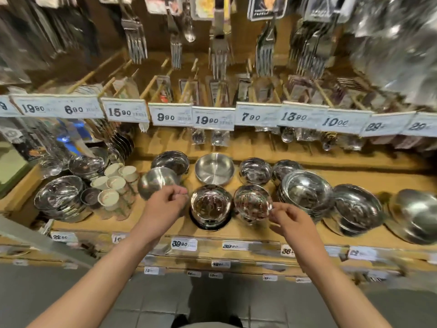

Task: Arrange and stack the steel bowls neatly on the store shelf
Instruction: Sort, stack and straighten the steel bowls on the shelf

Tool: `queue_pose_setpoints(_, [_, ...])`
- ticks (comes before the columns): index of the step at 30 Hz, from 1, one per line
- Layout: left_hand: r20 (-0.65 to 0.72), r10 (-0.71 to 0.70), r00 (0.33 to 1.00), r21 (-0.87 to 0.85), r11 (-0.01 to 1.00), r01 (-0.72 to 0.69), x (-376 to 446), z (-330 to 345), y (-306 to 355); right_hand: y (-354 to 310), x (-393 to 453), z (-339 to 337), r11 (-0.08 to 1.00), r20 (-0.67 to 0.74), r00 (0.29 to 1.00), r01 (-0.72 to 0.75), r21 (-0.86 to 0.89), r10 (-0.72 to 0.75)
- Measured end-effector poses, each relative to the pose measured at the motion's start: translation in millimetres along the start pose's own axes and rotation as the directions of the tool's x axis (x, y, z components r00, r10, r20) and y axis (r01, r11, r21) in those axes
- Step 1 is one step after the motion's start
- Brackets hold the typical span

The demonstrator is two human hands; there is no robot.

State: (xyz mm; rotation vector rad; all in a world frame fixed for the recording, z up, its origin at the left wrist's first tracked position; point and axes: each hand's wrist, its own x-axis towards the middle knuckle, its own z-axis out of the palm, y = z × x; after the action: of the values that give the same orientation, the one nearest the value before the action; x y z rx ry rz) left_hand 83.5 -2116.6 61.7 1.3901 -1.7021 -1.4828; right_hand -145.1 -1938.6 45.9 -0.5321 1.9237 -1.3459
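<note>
Your left hand (165,200) grips a tilted steel bowl (157,183) by its near rim, with the fingers curled over the edge; the bowl is lifted just in front of a stack of shiny bowls (170,161) at the back of the wooden shelf (248,229). Your right hand (289,220) pinches the right rim of a small mirror-polished bowl (252,202) between thumb and fingers, and this bowl leans a little toward you. Between your two hands a stack of small bowls (211,207) stands upright on the shelf. Behind it lies a matte flat dish (214,168). To the right, wider bowls (307,191) sit nested in piles. At the left, white paper cups (111,183) stand in a group. Forks (218,53) hang above the price tags (214,119).
</note>
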Motion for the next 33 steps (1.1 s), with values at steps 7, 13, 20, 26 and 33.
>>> queue_pose_setpoints(7, [0.025, -0.057, 0.998, -0.096, 0.994, 0.059, -5.4, 23.5, 8.3, 13.3, -4.5, -31.8, 0.999, -0.042, 0.999, -0.022, 0.023, 0.023])
queue_pose_setpoints(13, [-0.041, -0.083, 0.996, -0.175, 0.982, 0.075, -7.1, 15.3, 22.7, 0.9, 7.2, -6.5, 0.998, 0.069, 0.997, -0.028, 0.053, 0.024])
queue_pose_setpoints(20, [-0.162, -0.089, 0.983, -0.19, 0.98, 0.057, 35.7, -44.3, 29.6, -23.4, 39.1, 41.7, 0.999, 0.168, 0.985, 0.032, -0.025, -0.027])
queue_pose_setpoints(26, [-0.189, -0.127, 0.974, -0.093, 0.989, 0.11, 118.6, -96.9, 19.8, -46.4, 68.8, 78.9, 0.994, 0.162, 0.985, 0.074, -0.081, -0.06])
queue_pose_setpoints(33, [-0.111, -0.19, 0.975, 0.217, 0.953, 0.211, 210.1, -101.9, -12.3, -52.9, 104.4, 107.9, 0.998, 0.068, 0.998, 0.005, -0.064, -0.001])
